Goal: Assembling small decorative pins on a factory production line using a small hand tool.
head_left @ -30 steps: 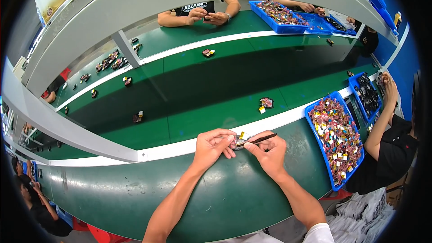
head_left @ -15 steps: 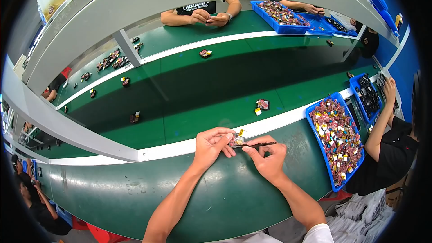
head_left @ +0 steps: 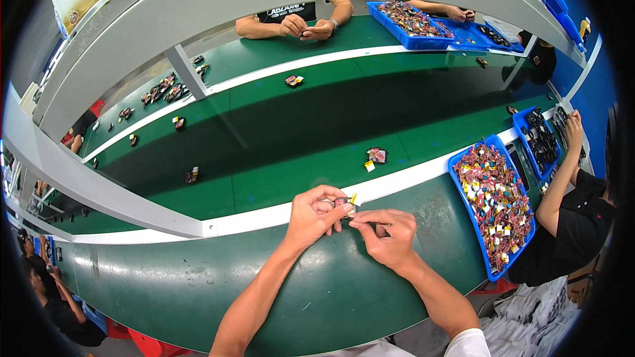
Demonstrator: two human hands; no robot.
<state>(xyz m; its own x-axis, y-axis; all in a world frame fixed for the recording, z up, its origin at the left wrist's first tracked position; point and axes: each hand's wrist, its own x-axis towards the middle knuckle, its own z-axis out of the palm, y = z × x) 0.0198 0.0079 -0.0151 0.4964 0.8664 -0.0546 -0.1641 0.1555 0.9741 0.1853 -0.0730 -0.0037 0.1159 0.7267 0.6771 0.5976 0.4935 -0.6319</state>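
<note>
Though unclear, packet [head_left: 344, 201] in left hand [head_left: 311, 217]

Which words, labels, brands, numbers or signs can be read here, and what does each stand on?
Black shirt, top centre: white lettering, not transcribed here.
White-and-gold package, upper left: dark printed characters, not transcribed.
Yellow-and-white tag beside the left hand: any print too small to read.
Small tags in the big blue tray, right: too small.

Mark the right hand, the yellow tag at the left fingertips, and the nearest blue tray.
Right hand [head_left: 389, 238]: head view, middle, thumb side.
Yellow tag [head_left: 354, 198]: head view, middle.
Blue tray [head_left: 473, 225]: head view, left rim.
</note>
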